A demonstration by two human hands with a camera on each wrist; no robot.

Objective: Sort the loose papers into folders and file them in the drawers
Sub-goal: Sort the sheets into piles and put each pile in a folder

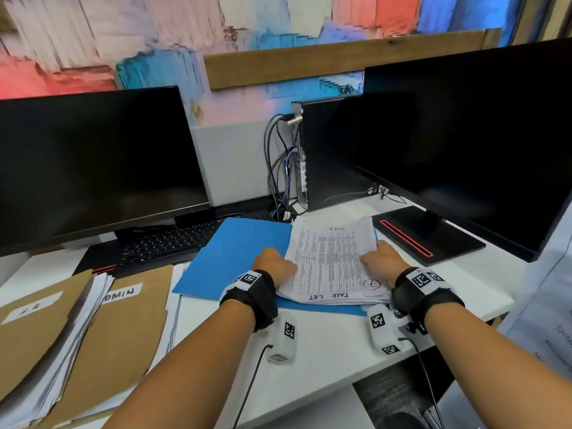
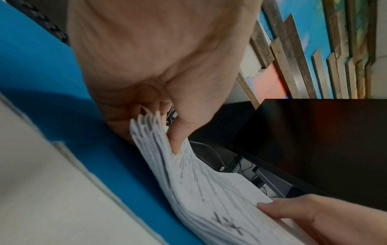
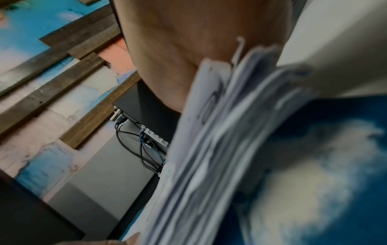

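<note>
A thick stack of printed papers (image 1: 331, 258) lies on the right half of an open blue folder (image 1: 235, 255) in the middle of the desk. My left hand (image 1: 275, 264) grips the stack's left edge, thumb on top and fingers under the sheets (image 2: 176, 142). My right hand (image 1: 379, 258) holds the right edge, its thumb (image 2: 278, 210) lying on the top sheet. The stack (image 3: 211, 149) fans out beside my right palm (image 3: 188, 54) over the blue folder (image 3: 356, 182). The top sheet carries handwritten words and a circled mark near its front edge.
Two brown folders (image 1: 102, 329) with white labels and sheets between them lie at the left front. A black keyboard (image 1: 161, 246) and monitor (image 1: 93, 162) stand behind them. A second monitor (image 1: 483, 140) with its base (image 1: 427, 236) and a computer tower (image 1: 334, 156) fill the right back.
</note>
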